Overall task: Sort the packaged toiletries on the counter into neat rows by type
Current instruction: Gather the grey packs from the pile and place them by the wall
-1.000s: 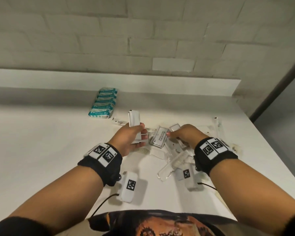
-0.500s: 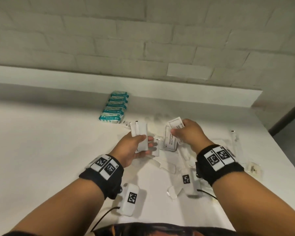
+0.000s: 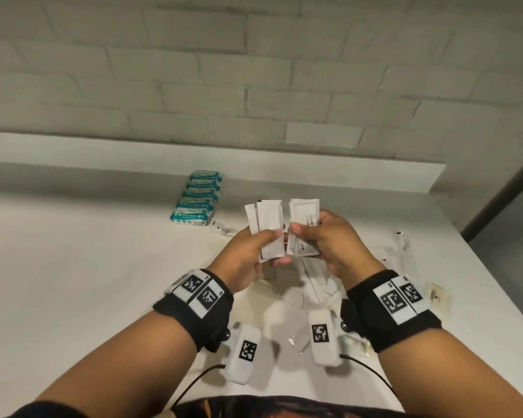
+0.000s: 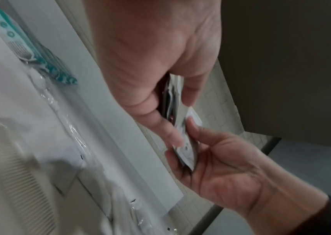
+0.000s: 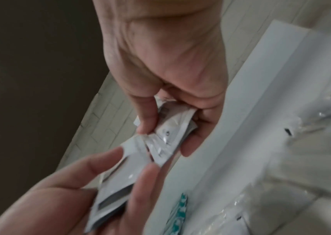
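Both hands are raised above the white counter (image 3: 73,267), close together. My left hand (image 3: 271,247) grips a small fan of plain white sachets (image 3: 267,218), thumb across their front. My right hand (image 3: 307,236) pinches a few printed white sachets (image 3: 305,213), whose edges touch the left bundle. In the left wrist view the left sachets (image 4: 173,95) sit between thumb and fingers, with the right hand (image 4: 220,167) just below. The right wrist view shows the printed sachets (image 5: 170,132) meeting the left hand's stack (image 5: 116,182). Teal packs (image 3: 198,199) lie in a row at the back.
Under the hands lies a loose heap of clear-wrapped items, among them a white comb (image 3: 264,286). A long clear packet (image 3: 403,248) and a small packet (image 3: 437,297) lie near the counter's right edge. A raised ledge (image 3: 103,152) and a brick wall run behind.
My right hand lifted printed sachets off the heap and brought them up beside the left hand's bundle. Both hands rose and came together; the head view shifted left.
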Demonstrator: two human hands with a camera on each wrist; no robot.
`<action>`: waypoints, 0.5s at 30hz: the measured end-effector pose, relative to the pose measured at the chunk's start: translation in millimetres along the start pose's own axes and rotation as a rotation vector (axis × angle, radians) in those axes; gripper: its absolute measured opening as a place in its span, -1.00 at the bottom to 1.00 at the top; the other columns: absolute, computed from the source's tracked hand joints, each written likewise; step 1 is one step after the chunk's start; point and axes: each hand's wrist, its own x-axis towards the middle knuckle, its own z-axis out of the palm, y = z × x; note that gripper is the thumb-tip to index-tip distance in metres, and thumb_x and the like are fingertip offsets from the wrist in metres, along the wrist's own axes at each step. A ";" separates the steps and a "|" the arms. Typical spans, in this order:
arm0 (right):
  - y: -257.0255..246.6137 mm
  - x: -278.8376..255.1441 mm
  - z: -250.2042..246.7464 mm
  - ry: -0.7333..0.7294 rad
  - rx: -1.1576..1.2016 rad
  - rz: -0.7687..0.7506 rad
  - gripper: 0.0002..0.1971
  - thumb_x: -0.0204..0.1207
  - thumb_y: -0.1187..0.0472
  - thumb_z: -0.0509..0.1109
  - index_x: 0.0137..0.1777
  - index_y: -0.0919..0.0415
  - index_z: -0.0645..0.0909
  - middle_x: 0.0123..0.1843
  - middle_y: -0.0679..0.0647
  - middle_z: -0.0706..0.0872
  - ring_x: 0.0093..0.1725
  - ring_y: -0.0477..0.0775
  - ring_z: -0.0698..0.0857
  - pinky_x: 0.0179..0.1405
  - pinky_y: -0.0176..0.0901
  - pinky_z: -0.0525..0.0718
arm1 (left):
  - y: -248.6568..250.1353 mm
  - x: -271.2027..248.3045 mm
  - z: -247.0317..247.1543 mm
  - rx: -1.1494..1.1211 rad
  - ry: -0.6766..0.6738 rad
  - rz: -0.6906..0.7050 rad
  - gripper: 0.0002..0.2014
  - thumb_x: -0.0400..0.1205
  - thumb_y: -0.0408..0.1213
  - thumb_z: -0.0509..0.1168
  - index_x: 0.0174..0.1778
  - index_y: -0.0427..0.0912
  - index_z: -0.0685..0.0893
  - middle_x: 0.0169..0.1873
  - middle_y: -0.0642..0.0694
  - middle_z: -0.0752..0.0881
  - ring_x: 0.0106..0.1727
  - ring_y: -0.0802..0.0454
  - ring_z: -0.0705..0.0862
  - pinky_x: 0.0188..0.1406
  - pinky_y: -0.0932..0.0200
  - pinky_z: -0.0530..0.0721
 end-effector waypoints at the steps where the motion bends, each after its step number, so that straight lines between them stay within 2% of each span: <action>1: -2.7 -1.6 -3.5 0.036 0.025 -0.036 -0.74 0.46 0.42 0.48 0.15 0.34 0.63 0.04 0.29 0.81 0.03 0.30 0.79 0.11 0.21 0.73 | 2.9 -2.5 -0.9 -0.025 0.006 -0.008 -0.73 0.70 -0.40 0.20 0.31 -0.25 0.58 0.07 -0.28 0.79 0.00 -0.17 0.81 -0.11 0.05 0.79; 3: -8.2 -3.2 -13.0 0.030 0.140 -0.064 -0.75 0.46 0.45 0.45 0.13 0.30 0.64 0.04 0.29 0.79 0.01 0.31 0.78 0.10 0.26 0.74 | 7.0 -6.2 -3.9 0.012 0.014 -0.001 -0.73 0.69 -0.37 0.23 0.31 -0.28 0.58 0.09 -0.30 0.79 0.02 -0.20 0.81 -0.17 0.09 0.82; 5: -15.5 -9.5 -14.1 -0.103 0.223 -0.012 -0.72 0.41 0.47 0.45 0.13 0.31 0.66 0.01 0.29 0.79 -0.03 0.30 0.77 0.08 0.28 0.70 | 8.6 -11.0 -4.5 0.092 -0.024 -0.006 -0.71 0.65 -0.33 0.31 0.29 -0.26 0.62 0.11 -0.30 0.78 0.06 -0.21 0.79 -0.24 0.15 0.78; 7: -20.9 -18.9 -7.7 -0.223 0.156 -0.023 -0.68 0.33 0.47 0.48 0.10 0.32 0.68 -0.02 0.27 0.80 -0.05 0.27 0.77 0.11 0.25 0.69 | 8.2 -14.6 -1.4 0.146 -0.081 -0.035 -0.67 0.61 -0.19 0.34 0.28 -0.20 0.64 0.12 -0.26 0.78 0.03 -0.18 0.79 -0.29 0.17 0.77; 9: -25.9 -23.2 -3.3 -0.193 0.078 -0.173 -0.73 0.33 0.54 0.48 0.01 0.29 0.71 -0.14 0.14 0.83 -0.16 0.12 0.78 -0.03 0.04 0.76 | 7.9 -14.4 1.5 0.143 -0.114 -0.090 -0.53 0.61 0.05 0.24 0.29 -0.22 0.62 0.10 -0.31 0.78 -0.01 -0.21 0.79 -0.29 0.16 0.80; 11: -33.2 -28.6 -9.7 -0.147 0.013 -0.398 -0.73 0.27 0.56 0.52 -0.16 0.18 0.77 -0.25 0.02 0.77 -0.24 -0.05 0.73 -0.18 -0.22 0.73 | 11.7 -13.2 5.2 0.066 -0.080 -0.135 -0.48 0.66 0.13 0.12 0.27 -0.24 0.63 0.03 -0.34 0.78 -0.08 -0.18 0.80 -0.29 0.18 0.81; 13: -39.0 -34.2 -20.2 -0.207 -0.163 -0.529 -0.79 0.17 0.47 0.58 -0.30 0.14 0.81 -0.25 0.05 0.63 -0.25 -0.13 0.63 -0.19 -0.33 0.63 | 15.9 -12.5 5.2 -0.048 -0.019 -0.137 -0.67 0.68 -0.06 0.24 0.14 -0.26 0.68 -0.10 -0.26 0.81 -0.19 -0.08 0.82 -0.34 0.25 0.78; 15: -37.8 -40.8 -28.7 -0.286 -0.396 -0.508 -0.86 0.17 0.48 0.59 -0.30 0.27 0.82 -0.23 0.08 0.54 -0.26 -0.18 0.59 -0.20 -0.43 0.58 | 18.9 -11.4 2.3 -0.093 0.067 -0.096 -0.95 0.59 -0.35 0.38 -0.07 -0.22 0.67 -0.28 -0.13 0.82 -0.29 0.04 0.81 -0.42 0.31 0.75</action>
